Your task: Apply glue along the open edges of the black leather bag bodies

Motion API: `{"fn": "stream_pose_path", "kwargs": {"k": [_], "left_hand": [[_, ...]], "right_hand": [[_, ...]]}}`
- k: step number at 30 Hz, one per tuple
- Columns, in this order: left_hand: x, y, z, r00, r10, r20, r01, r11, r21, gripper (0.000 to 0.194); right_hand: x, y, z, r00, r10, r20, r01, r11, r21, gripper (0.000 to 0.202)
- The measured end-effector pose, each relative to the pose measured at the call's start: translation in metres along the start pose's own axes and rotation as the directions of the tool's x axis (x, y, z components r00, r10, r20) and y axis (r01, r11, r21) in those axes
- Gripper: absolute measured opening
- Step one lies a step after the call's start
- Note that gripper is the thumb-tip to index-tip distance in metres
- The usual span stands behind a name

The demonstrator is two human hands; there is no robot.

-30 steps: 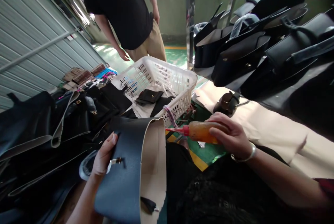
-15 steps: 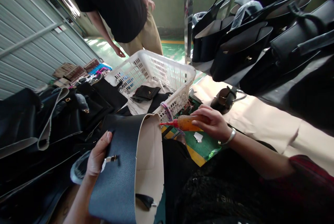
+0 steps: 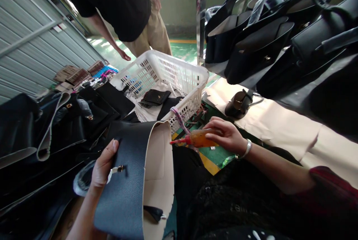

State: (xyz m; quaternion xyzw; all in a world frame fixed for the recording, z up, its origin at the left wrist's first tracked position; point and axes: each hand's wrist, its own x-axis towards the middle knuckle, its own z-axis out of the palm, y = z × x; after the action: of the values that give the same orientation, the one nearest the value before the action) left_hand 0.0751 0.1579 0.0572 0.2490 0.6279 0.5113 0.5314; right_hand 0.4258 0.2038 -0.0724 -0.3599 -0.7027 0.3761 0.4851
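Note:
My left hand (image 3: 104,163) grips a dark leather bag body (image 3: 125,184) from its left side, thumb on the outer face and the other fingers hidden behind. The bag's open mouth faces right and shows a beige lining (image 3: 159,165); a short black strap (image 3: 153,212) pokes out of it. A small buckle (image 3: 119,168) sits on the outer face beside my thumb. My right hand (image 3: 225,135) is closed round a squeeze bottle (image 3: 203,138) of amber liquid with a red nozzle. The nozzle tip is at the lining's upper right edge.
A white plastic basket (image 3: 195,78) holding dark leather pieces stands ahead. Black bag parts (image 3: 64,120) are heaped at left. Finished-looking black bags (image 3: 257,53) fill a rack at right, above beige sheeting (image 3: 291,120) with a small dark pouch (image 3: 238,104). A person (image 3: 117,5) stands behind the basket.
The bottle's nozzle tip has moved slightly down along the bag's edge, and the bottle is now more level. My left hand keeps its hold. The whole view has shifted a little.

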Motion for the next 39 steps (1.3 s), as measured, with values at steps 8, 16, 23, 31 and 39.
{"fn": "stream_pose_path", "kwargs": {"k": [8,16,23,31,39], "left_hand": [[0.001,0.0,-0.001,1.0,-0.018,0.023,0.018,1.0,0.001,0.043],[0.005,0.001,-0.004,0.998,-0.057,0.024,0.057,0.998,-0.023,0.043],[-0.003,-0.001,0.006,0.999,0.014,0.04,-0.014,1.0,-0.002,0.035],[-0.006,0.002,0.009,0.998,0.015,0.053,-0.016,1.0,0.02,0.039],[-0.007,0.002,0.011,0.999,0.017,0.033,-0.018,0.999,0.036,0.043]], "right_hand": [[-0.016,-0.008,0.002,0.996,0.064,0.068,-0.069,0.994,0.083,0.039],[-0.035,-0.019,0.005,0.983,0.098,0.156,-0.123,0.98,0.157,0.046],[-0.036,-0.008,0.002,0.989,0.149,-0.007,-0.148,0.983,0.11,0.038],[-0.004,0.017,0.011,0.953,0.241,-0.184,-0.214,0.964,0.155,0.041],[0.015,0.033,0.019,0.95,0.265,-0.168,-0.229,0.951,0.207,0.039]]}}
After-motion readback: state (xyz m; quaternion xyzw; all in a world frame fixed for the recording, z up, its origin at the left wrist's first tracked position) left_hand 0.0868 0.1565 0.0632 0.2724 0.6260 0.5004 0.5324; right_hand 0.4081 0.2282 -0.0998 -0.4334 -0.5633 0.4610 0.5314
